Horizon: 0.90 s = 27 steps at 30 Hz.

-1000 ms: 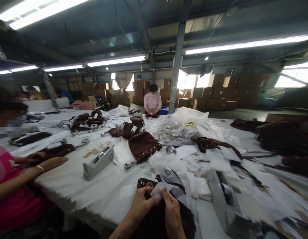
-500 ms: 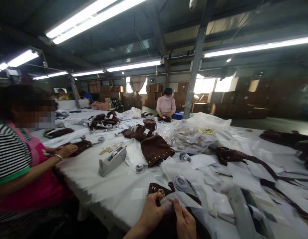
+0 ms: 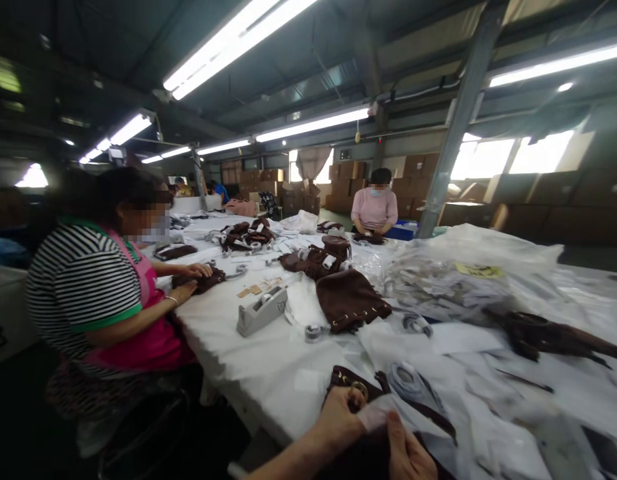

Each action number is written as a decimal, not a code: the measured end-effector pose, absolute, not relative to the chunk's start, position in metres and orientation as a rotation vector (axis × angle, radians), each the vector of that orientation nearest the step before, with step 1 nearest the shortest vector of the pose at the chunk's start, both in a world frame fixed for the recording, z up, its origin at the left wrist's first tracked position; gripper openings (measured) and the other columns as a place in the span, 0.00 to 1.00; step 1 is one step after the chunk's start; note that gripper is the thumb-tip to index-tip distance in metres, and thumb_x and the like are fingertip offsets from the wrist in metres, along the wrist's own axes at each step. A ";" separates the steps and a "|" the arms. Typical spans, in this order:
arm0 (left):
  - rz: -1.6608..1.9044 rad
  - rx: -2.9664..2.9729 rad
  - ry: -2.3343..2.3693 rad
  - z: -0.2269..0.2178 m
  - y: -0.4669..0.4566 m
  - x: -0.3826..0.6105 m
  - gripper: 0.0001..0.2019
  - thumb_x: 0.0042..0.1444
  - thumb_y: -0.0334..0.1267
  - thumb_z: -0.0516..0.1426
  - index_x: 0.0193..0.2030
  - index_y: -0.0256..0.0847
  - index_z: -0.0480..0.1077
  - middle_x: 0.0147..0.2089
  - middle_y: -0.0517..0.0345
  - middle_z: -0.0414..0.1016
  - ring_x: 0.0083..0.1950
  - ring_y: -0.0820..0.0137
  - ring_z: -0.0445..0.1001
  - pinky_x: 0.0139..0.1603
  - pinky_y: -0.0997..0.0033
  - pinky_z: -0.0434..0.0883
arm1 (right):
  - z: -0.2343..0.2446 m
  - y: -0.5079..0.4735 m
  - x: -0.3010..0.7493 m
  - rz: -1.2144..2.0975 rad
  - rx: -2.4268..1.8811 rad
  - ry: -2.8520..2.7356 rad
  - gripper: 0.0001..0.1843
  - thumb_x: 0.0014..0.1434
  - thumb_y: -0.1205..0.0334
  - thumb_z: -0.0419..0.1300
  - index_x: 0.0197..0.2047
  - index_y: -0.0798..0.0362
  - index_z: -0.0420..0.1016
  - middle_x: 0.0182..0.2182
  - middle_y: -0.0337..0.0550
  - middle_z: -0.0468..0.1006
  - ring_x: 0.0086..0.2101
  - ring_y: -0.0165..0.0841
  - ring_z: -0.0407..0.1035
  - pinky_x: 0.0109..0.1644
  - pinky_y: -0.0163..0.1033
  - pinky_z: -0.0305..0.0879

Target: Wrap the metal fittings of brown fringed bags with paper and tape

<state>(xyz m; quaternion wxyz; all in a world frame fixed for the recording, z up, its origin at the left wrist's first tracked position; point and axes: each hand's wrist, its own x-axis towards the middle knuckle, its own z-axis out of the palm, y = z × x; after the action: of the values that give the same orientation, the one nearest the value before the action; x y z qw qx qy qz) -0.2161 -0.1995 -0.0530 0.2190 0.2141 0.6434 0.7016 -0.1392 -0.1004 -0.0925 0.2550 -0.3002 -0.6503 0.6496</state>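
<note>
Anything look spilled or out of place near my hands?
Nothing looks clearly spilled or damaged. White sheets lie overlapped at odd angles right of the brown bag under your left hand, which looks untidy.

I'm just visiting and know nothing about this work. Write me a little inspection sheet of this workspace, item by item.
Surface: large table with a white covering.
Things at hand: dark brown bag with gold-coloured fittings; thin white sheet held over it, contact unclear.
Clutter: grey tape dispenser, coiled grey strap, loose white sheets, another brown bag, heap of pale packets.
Hands: left hand and right hand both grip the sheet.
Cables: a hanging cord by a ceiling lamp; on the table, nothing seen.
Surroundings: co-worker in striped sleeves at left, person in pink top across the table, stacked boxes beyond.
</note>
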 end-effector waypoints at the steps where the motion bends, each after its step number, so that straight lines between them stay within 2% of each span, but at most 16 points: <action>1: 1.908 0.600 1.821 -0.055 -0.201 -0.216 0.22 0.39 0.50 0.65 0.19 0.40 0.57 0.22 0.66 0.57 0.26 0.77 0.54 0.26 0.75 0.55 | -0.089 -0.105 -0.136 1.768 -0.753 -1.755 0.33 0.46 0.34 0.61 0.37 0.58 0.81 0.31 0.48 0.81 0.40 0.47 0.73 0.45 0.43 0.69; 4: 1.812 0.642 1.894 -0.063 -0.206 -0.218 0.21 0.44 0.52 0.62 0.21 0.40 0.57 0.22 0.66 0.57 0.26 0.77 0.55 0.28 0.75 0.56 | -0.082 -0.115 -0.131 1.744 -0.632 -1.756 0.31 0.50 0.36 0.60 0.33 0.59 0.80 0.27 0.45 0.80 0.32 0.41 0.72 0.38 0.40 0.68; 8: 1.735 0.652 1.860 -0.075 -0.207 -0.222 0.22 0.45 0.55 0.62 0.23 0.40 0.56 0.22 0.67 0.55 0.24 0.78 0.53 0.25 0.76 0.56 | -0.088 -0.119 -0.131 1.755 -0.597 -1.656 0.26 0.53 0.40 0.60 0.30 0.59 0.79 0.24 0.42 0.77 0.28 0.35 0.68 0.33 0.37 0.65; 12: 1.687 0.606 1.765 -0.076 -0.208 -0.221 0.23 0.47 0.60 0.58 0.29 0.42 0.57 0.19 0.71 0.54 0.17 0.81 0.49 0.18 0.78 0.51 | -0.096 -0.117 -0.135 1.890 -0.664 -1.355 0.23 0.51 0.42 0.63 0.27 0.57 0.76 0.21 0.39 0.75 0.25 0.32 0.67 0.29 0.35 0.63; 17: 1.635 0.507 1.709 -0.069 -0.210 -0.218 0.25 0.49 0.67 0.50 0.33 0.44 0.55 0.14 0.75 0.49 0.11 0.80 0.45 0.11 0.79 0.44 | -0.090 -0.114 -0.140 2.114 -0.707 -1.003 0.21 0.46 0.44 0.68 0.29 0.56 0.75 0.23 0.38 0.77 0.23 0.30 0.67 0.28 0.35 0.63; 19: 1.631 0.480 1.698 -0.067 -0.211 -0.218 0.24 0.52 0.66 0.46 0.34 0.44 0.55 0.14 0.75 0.51 0.11 0.80 0.46 0.12 0.80 0.43 | -0.088 -0.113 -0.140 2.154 -0.732 -0.923 0.21 0.44 0.45 0.69 0.28 0.56 0.75 0.23 0.37 0.77 0.22 0.29 0.67 0.27 0.34 0.63; 22: 1.608 0.421 1.658 -0.068 -0.214 -0.219 0.19 0.57 0.59 0.42 0.33 0.44 0.55 0.16 0.71 0.56 0.12 0.80 0.49 0.13 0.81 0.42 | -0.089 -0.110 -0.141 2.179 -0.757 -0.844 0.20 0.43 0.47 0.70 0.27 0.55 0.75 0.22 0.36 0.77 0.21 0.28 0.66 0.26 0.34 0.63; 24: 1.614 0.431 1.635 -0.071 -0.216 -0.221 0.17 0.57 0.55 0.43 0.32 0.43 0.56 0.19 0.69 0.60 0.12 0.81 0.50 0.13 0.81 0.43 | -0.091 -0.110 -0.141 2.187 -0.755 -0.823 0.19 0.43 0.47 0.70 0.27 0.55 0.74 0.22 0.36 0.77 0.22 0.28 0.67 0.26 0.34 0.63; 27: 1.628 0.566 1.615 -0.076 -0.222 -0.223 0.17 0.57 0.56 0.47 0.33 0.42 0.58 0.24 0.66 0.63 0.15 0.81 0.53 0.13 0.81 0.45 | -0.091 -0.110 -0.141 2.191 -0.748 -0.825 0.20 0.42 0.47 0.71 0.26 0.55 0.74 0.21 0.36 0.76 0.22 0.28 0.67 0.27 0.34 0.65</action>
<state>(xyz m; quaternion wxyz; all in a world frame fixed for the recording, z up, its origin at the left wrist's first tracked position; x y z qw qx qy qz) -0.2233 -0.2216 -0.0758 0.3801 0.2216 0.6325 0.6375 -0.1409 -0.1100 -0.0906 0.3355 -0.2867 -0.3162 0.8398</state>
